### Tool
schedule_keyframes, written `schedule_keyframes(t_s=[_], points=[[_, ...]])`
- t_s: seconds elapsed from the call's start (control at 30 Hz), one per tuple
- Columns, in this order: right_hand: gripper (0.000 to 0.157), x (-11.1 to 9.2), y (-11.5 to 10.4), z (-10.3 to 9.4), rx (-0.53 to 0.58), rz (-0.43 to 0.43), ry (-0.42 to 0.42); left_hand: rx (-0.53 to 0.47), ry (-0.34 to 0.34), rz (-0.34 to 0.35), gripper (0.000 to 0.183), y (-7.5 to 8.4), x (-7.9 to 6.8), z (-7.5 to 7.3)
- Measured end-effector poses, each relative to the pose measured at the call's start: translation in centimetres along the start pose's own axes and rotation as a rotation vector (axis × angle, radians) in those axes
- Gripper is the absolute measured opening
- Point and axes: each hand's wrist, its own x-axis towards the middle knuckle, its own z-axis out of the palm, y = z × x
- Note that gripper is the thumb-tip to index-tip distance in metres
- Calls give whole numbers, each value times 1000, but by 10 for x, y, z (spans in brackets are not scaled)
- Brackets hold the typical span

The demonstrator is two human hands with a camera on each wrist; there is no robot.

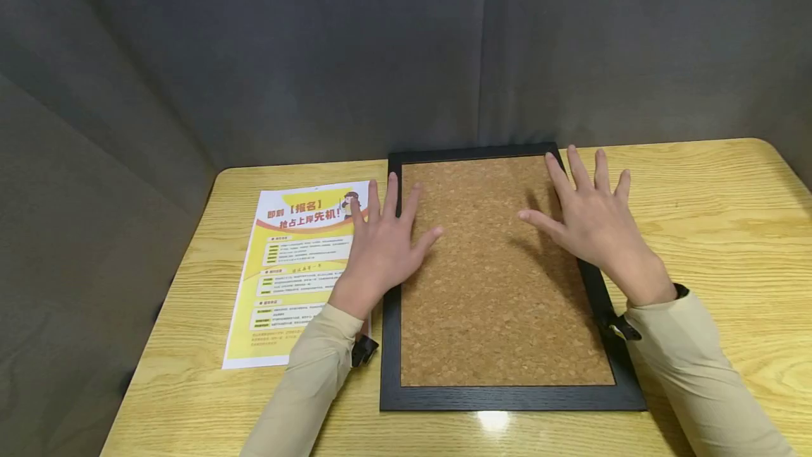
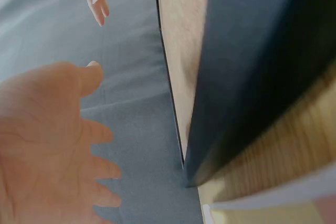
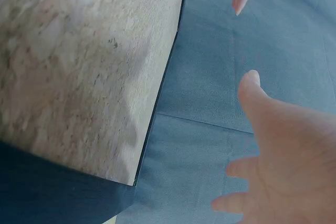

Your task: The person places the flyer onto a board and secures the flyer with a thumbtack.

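A cork board [image 1: 495,288] in a black frame [image 1: 507,398] lies flat on the wooden table. Over its left side hovers my left hand [image 1: 383,249], fingers spread, overlapping the frame and the right edge of a printed poster [image 1: 244,330] in the head view. My right hand [image 1: 596,228] is held above the board's upper right edge, fingers spread too, casting a shadow on the cork. Both wrist views show the palms, left [image 2: 47,145] and right [image 3: 289,150], with nothing in them and a gap between them and the board.
The yellow and white poster lies left of the board, with text and a small cartoon figure at its top. A grey curtain [image 1: 355,55] hangs behind and to the left of the table [image 1: 717,231]. Wood grain surface extends right of the board.
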Motion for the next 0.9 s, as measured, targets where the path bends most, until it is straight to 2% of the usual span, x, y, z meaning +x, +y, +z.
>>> schedule_keyframes(t_s=[0.23, 0.47, 0.73, 0.9], points=[[96, 1, 5, -1, 13, -5, -32, 16, 10, -14, 79, -11, -8, 3], [92, 2, 18, -12, 117, -6, -205, 7, -31, -78, 79, -34, -18, 4], [88, 1, 32, -24, 148, 17, -224, 10, -81, -155, 79, -65, -33, 9], [90, 1, 45, -30, 211, 32, -244, -12, -151, -230, 78, -83, -39, 6]])
